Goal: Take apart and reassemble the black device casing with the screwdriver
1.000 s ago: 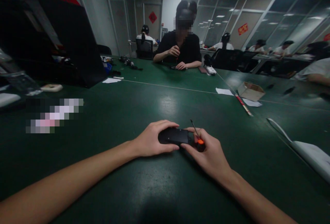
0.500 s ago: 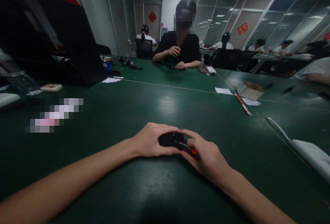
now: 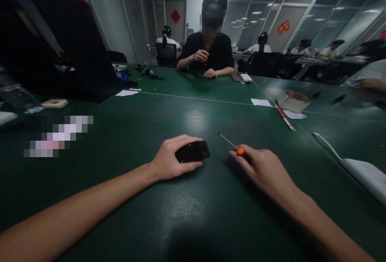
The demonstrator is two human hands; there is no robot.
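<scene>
My left hand [image 3: 173,157] is closed around a small black box-shaped device [image 3: 190,152] on the green table. Thumb and fingers grip its two long sides, and small screws show near the corners of its upper face. Its right end sticks out past my fingertips. To the right, apart from the device, my right hand [image 3: 261,167] grips a screwdriver [image 3: 240,151] by its orange handle. The thin metal shaft points up and to the left, away from my fingers. Part of the handle is hidden in my palm.
Across the green table [image 3: 181,113] a person in black [image 3: 208,49] works with an orange-handled tool. On the right are a cardboard box [image 3: 292,101], a red stick-like item [image 3: 285,118] and a white device with a cord [image 3: 364,175]. A large black case [image 3: 72,49] stands left.
My right hand has moved right, away from the device, taking the screwdriver with it. My left hand still holds the device, now slightly further up and left, its right end uncovered.
</scene>
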